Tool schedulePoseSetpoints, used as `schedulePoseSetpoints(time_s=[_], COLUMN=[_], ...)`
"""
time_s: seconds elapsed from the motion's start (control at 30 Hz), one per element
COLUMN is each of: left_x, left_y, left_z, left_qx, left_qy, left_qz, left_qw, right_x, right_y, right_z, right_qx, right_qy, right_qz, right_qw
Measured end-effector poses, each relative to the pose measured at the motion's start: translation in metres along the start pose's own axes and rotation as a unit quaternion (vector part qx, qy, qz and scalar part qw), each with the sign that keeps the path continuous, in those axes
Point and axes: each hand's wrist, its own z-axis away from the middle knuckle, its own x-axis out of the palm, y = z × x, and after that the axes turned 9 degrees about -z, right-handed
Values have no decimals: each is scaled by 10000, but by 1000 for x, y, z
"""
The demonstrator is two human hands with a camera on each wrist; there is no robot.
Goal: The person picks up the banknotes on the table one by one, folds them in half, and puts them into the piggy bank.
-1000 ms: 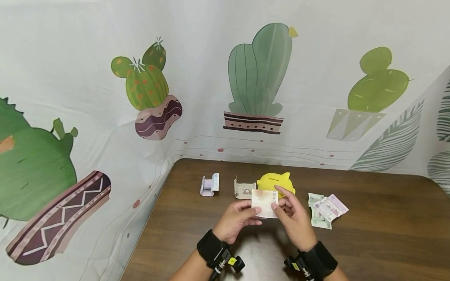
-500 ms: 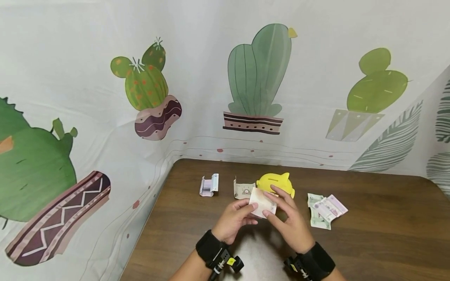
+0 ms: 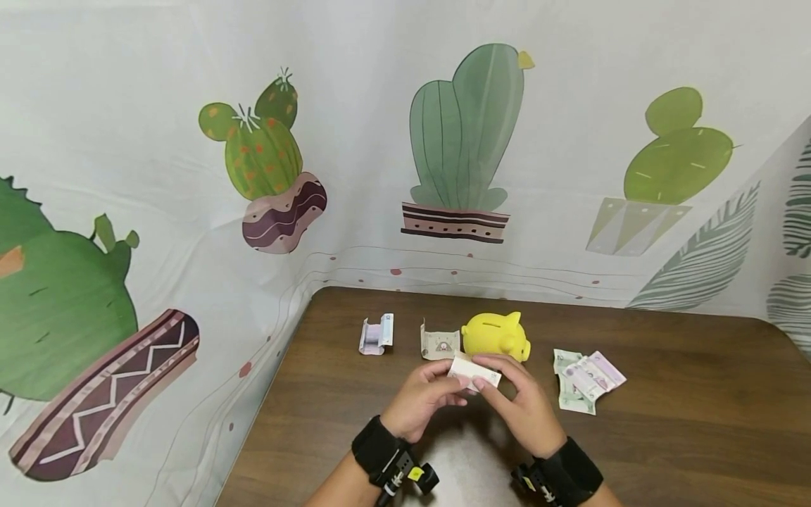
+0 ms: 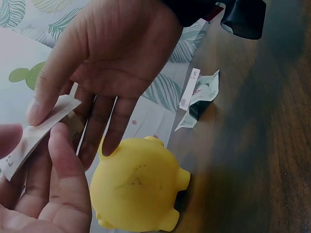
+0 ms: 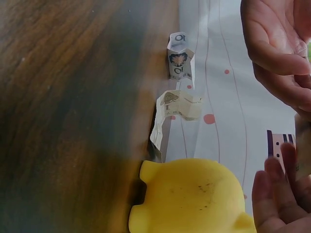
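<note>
Both hands at lower centre of head view: left hand (image 3: 421, 398) and right hand (image 3: 522, 403) pinch a folded banknote (image 3: 474, 371) between them, just in front of the yellow piggy bank (image 3: 495, 335). Loose banknotes (image 3: 588, 379) lie right of it on the wooden table (image 3: 684, 422).

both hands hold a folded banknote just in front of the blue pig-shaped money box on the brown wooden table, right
Not quite: the pig-shaped money box is yellow, not blue, as the head view shows. The rest holds: the left hand and right hand hold a folded banknote just in front of it on the brown wooden table.
</note>
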Motion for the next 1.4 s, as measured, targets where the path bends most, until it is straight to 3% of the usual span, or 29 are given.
schedulePoseSetpoints(time_s=[0.37, 0.6, 0.87, 1.4], left_x=[-1, -2, -2, 0], left_y=[0, -4, -4, -4], left_z=[1, 0, -2, -2], left_qx=[-90, -270, -245, -135], left_qy=[12, 19, 395, 440], left_qz=[214, 66, -7, -136], left_qw=[9997, 9996, 9989, 9988], right_x=[-1, -1, -2, -2], right_y=[0, 1, -1, -3], right_z=[1, 2, 2, 2], right_qx=[183, 210, 628, 896], right_qy=[14, 152, 220, 5], right_qz=[158, -155, -285, -377], right_qw=[9997, 9995, 9974, 9953])
